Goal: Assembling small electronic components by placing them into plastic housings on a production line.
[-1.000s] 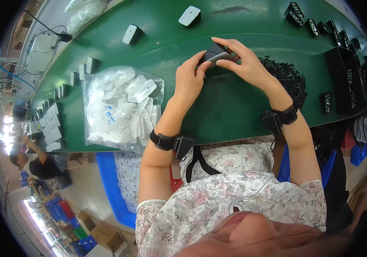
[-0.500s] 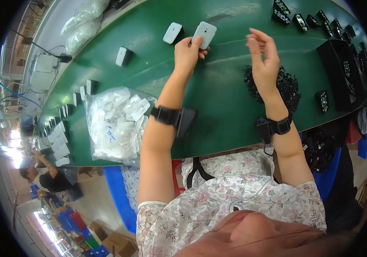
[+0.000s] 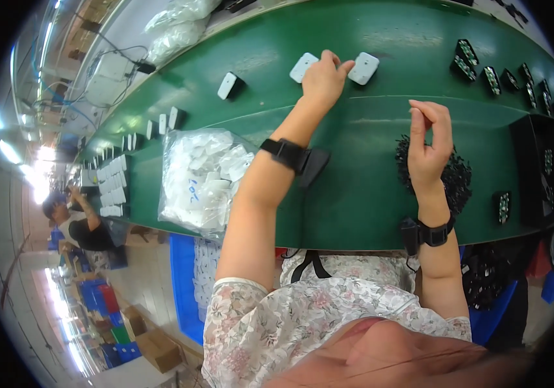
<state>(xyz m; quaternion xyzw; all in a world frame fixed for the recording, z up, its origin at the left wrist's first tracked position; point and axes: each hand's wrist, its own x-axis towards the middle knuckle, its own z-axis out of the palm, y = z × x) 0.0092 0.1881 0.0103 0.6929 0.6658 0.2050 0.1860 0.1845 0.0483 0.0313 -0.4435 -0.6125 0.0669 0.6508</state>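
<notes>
My left hand point(image 3: 324, 81) is over the green table with its thumb and fingers apart and nothing held. Its thumb reaches to the edge of a white rounded plastic case point(image 3: 364, 68); whether they touch I cannot tell. Behind the fingers on the left lies a second white case point(image 3: 303, 67), partly covered by the hand. My right hand point(image 3: 431, 145) hovers at a heap of small black parts point(image 3: 459, 178), thumb and fingertips drawn together in a pinch. Anything between those tips is too small to make out.
A clear bag of white covers point(image 3: 202, 184) lies left of my left arm. More white-faced cases point(image 3: 229, 85) stretch leftward along the table point(image 3: 354, 207). On the right are a black tray point(image 3: 529, 174) and several black housings with green boards point(image 3: 491, 81). A person point(image 3: 86, 220) sits at far left.
My left hand has let go of the white case, which now lies on the table. My right hand's fingers have drawn together, and it has come slightly nearer. The view has shifted.
</notes>
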